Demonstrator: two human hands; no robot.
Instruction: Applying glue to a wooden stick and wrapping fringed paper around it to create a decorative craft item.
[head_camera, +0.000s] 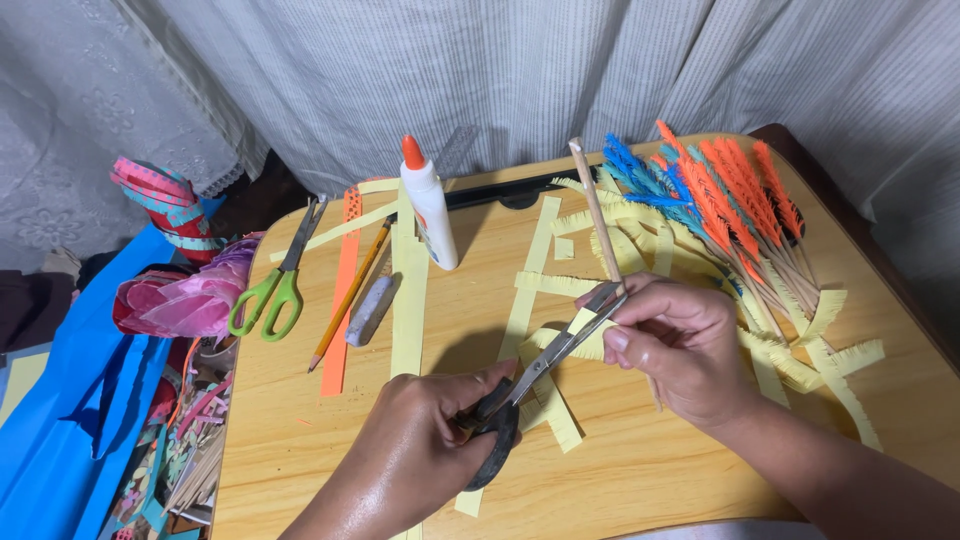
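We work at a smooth, light wooden table (300, 420) backed by a ribbed white curtain (560, 70). Our left hand (420, 450) is clenched through the black loop handles of a pair of steel scissors (535, 375), whose narrow blades run up and to the right with the tips at the fingertips (618, 338) of the right hand. Our right hand (680, 355) pinches a pale yellow paper strip (590, 335) between thumb and forefinger, together with a thin round wooden stick (597, 215) that rises past the knuckles toward the curtain. The strip lies between the blades, just left of the right fingertips; how far the blades are closed on it we cannot tell, since they overlap the paper. Flat yellow strips (408, 290), some with fringed edges, lie scattered across the table. To the upper right lies a bundle of feathery orange and blue paper sprigs (720, 195) on sticks. To the left lie green-handled scissors (275, 290), a pencil (350, 295), a grey eraser-like block (370, 310), an orange strip (340, 310) and an upright white glue bottle (428, 205) with an orange cap. The lower end of the stick is hidden behind the right hand, and both forearms are cut off by the lower edge.
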